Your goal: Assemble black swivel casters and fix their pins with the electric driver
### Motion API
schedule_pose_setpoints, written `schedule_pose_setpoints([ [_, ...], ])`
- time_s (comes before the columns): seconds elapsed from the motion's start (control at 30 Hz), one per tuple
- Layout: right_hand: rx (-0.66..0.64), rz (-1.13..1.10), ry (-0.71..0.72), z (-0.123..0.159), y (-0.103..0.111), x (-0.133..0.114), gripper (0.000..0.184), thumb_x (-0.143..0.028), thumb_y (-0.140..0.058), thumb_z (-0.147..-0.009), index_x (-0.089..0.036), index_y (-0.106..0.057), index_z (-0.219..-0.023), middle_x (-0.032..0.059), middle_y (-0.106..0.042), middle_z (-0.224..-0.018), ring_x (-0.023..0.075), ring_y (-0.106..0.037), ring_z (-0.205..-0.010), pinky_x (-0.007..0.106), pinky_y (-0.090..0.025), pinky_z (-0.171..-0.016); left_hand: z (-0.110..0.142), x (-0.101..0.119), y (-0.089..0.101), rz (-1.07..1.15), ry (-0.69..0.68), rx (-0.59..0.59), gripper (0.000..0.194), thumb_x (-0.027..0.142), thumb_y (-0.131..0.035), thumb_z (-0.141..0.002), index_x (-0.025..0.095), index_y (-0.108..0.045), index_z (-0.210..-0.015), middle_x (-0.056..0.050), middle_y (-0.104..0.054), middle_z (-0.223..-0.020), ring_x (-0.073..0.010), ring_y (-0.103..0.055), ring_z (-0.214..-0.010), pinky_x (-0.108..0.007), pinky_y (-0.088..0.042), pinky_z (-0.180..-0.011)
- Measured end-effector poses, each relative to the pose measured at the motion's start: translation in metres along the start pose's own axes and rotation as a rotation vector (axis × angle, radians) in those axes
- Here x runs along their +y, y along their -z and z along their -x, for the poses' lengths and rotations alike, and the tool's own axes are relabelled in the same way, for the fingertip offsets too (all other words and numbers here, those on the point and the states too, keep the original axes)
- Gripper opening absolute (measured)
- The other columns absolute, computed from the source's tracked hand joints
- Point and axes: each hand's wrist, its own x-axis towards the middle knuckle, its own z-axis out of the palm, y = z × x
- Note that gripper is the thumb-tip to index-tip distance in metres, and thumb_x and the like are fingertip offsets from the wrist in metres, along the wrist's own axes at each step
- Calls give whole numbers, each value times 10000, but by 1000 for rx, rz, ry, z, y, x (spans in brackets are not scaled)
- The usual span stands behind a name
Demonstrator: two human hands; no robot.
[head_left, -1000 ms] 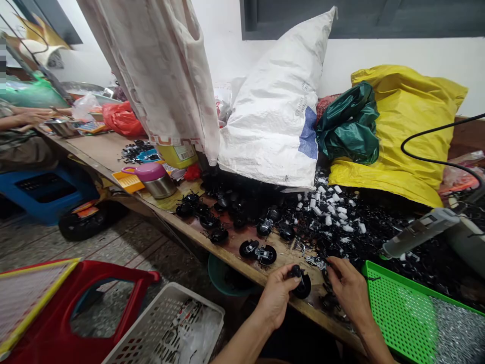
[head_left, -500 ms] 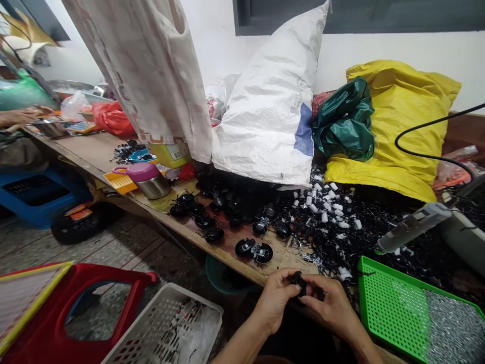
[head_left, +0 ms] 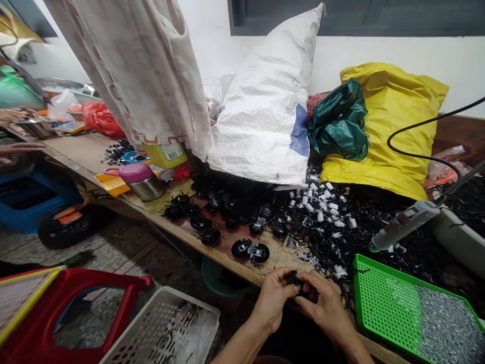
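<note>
Blue plastic marks the far left, where a stool (head_left: 30,199) sits below another person's hand (head_left: 18,148). Next, low down, come a red plastic frame (head_left: 125,280) and a white perforated basket (head_left: 193,300). Above them on the wooden table (head_left: 223,263), a steel cup (head_left: 146,188) with a purple lid stands near the edge, probably to be within easy reach. Rounded black pieces (head_left: 208,236) lie to its right; nearer the hands, two black pieces with grey fittings (head_left: 260,254) rest side by side, seemingly set apart from the others. Behind stands a tall white sack (head_left: 261,111).

At lower centre, by the table edge, a small dark part (head_left: 293,278) is between the person's hands. The left hand (head_left: 268,298) pinches it narrowly between thumb and fingers, apparently to steady it. The right hand (head_left: 322,301) meets it from the other side, fingers curled; whether it grips anything cannot be told. Both forearms slant inward from the bottom.

To the right, small white pieces (head_left: 320,216) are scattered over black ones. A green tray (head_left: 382,298) has metal bits (head_left: 450,323) heaped at its right end, perhaps placed for the right hand.
</note>
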Motion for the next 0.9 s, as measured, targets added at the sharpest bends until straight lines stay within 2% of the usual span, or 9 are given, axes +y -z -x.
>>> schedule_pose_setpoints([
  [0.13,-7,-98,-93,-6,3,1,196,-131,-516,-636,-179,-606,-803,3,-511,-653,130,-495,-606,225,-422,-537,2,4,-3,-20,4,-90,203,138,-704,-524,130,-666,-724,-39,-636,-683,-157,-537,-683,-257,-378,-663],
  [0.27,-44,-129,-158,-7,5,2,278,-83,-491,-565,-161,-617,-800,-1,-523,-668,125,-488,-619,223,-415,-553,5,5,-6,-41,-40,-98,199,137,-683,-551,134,-667,-748,-43,-641,-715,-167,-538,-723,-264,-386,-695],
  [0.4,-197,-65,-102,-17,20,5,269,-96,-490,-629,-165,-608,-861,-4,-554,-686,117,-511,-627,208,-417,-571,3,1,-3,-122,-68,-65,197,124,-659,-560,130,-662,-758,-49,-647,-723,-168,-542,-707,-262,-393,-677],
  [0.47,-256,129,-47,-30,30,9,202,-134,-477,-705,-179,-616,-845,-3,-571,-705,113,-530,-652,198,-411,-593,-1,-4,0,-158,-71,-3,216,113,-655,-543,136,-659,-758,-40,-641,-718,-165,-543,-693,-256,-395,-662],
  [0.53,-179,449,-37,-48,38,13,224,-155,-411,-784,-196,-623,-843,10,-572,-749,120,-530,-709,206,-395,-635,-5,-8,4,-208,-120,45,228,97,-645,-528,146,-661,-750,-30,-629,-725,-166,-544,-709,-254,-397,-677],
  [0.6,-110,610,-55,-67,39,18,263,-146,-372,-813,-195,-628,-851,46,-558,-798,156,-505,-788,247,-369,-678,-8,-12,7,-279,-180,54,227,82,-636,-513,158,-667,-724,-28,-619,-730,-174,-541,-736,-255,-396,-697],
  [0.77,-65,742,-68,-96,26,31,237,-66,-440,-747,-172,-650,-722,112,-547,-845,227,-449,-882,316,-318,-701,-9,-13,11,-390,-190,28,207,78,-620,-510,174,-672,-686,-27,-608,-704,-182,-523,-725,-251,-388,-675],
  [0.9,9,740,-121,-97,39,47,226,-62,-452,-737,-167,-646,-690,100,-548,-795,212,-471,-833,299,-323,-667,-8,-13,13,-427,-213,13,205,90,-605,-531,176,-670,-705,-27,-605,-713,-182,-517,-725,-249,-382,-672],
])
